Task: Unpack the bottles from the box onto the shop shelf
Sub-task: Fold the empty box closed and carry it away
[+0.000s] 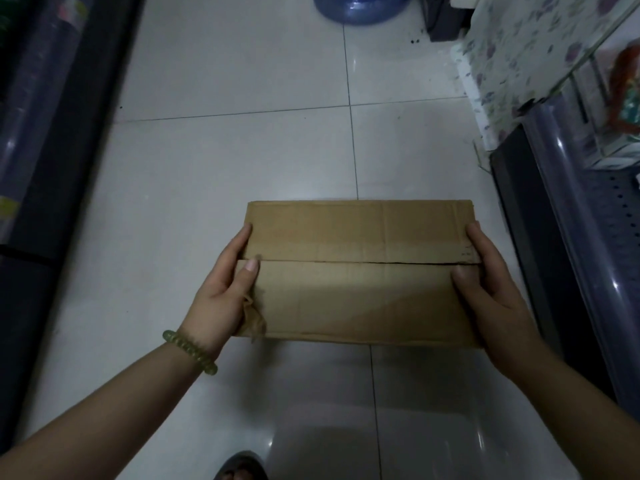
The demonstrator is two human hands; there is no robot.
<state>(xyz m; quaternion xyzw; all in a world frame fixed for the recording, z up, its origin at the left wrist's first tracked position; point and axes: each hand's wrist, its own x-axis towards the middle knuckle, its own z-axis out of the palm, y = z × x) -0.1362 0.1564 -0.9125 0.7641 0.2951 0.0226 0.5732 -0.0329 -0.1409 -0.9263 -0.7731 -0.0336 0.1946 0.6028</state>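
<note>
i hold the closed brown cardboard box [360, 271] above the pale tiled floor [242, 150], my left hand [221, 292] and right hand [491, 292] clamped on its two short ends, thumbs on top.

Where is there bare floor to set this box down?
Bare tile lies ahead of the box, between the dark shelf base on the left and the shelf unit on the right. Farther ahead, the blue water jug crowds it. Both the left hand and right hand grip the box.
</note>
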